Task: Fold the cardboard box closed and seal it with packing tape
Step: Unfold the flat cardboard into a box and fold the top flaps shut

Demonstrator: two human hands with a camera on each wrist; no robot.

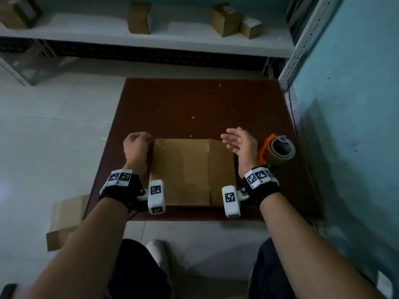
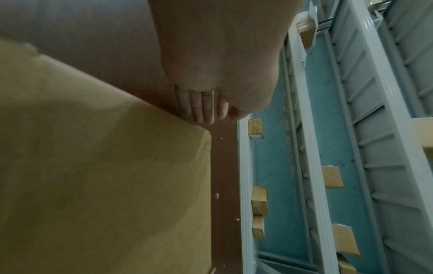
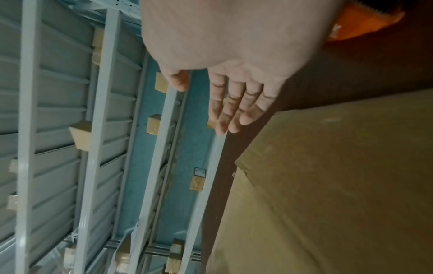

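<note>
A flat brown cardboard box (image 1: 183,171) (image 2: 93,166) (image 3: 339,176) lies on the dark wooden table (image 1: 194,104), its long fold line running front to back. My left hand (image 1: 138,145) (image 2: 203,109) is a loose fist at the box's far left corner. Its curled fingers touch the edge with no cardboard between them. My right hand (image 1: 237,141) (image 3: 234,103) hovers over the far right corner, palm turned left and fingers straight, holding nothing. The packing tape roll in its orange dispenser (image 1: 280,151) (image 3: 351,24) sits on the table just right of that hand.
A flat cardboard sheet (image 1: 64,221) lies on the floor left of the table. A shelf (image 1: 194,37) behind the table holds small cardboard boxes (image 1: 225,19). A blue wall (image 1: 345,104) and a metal rack post (image 1: 302,44) stand close on the right.
</note>
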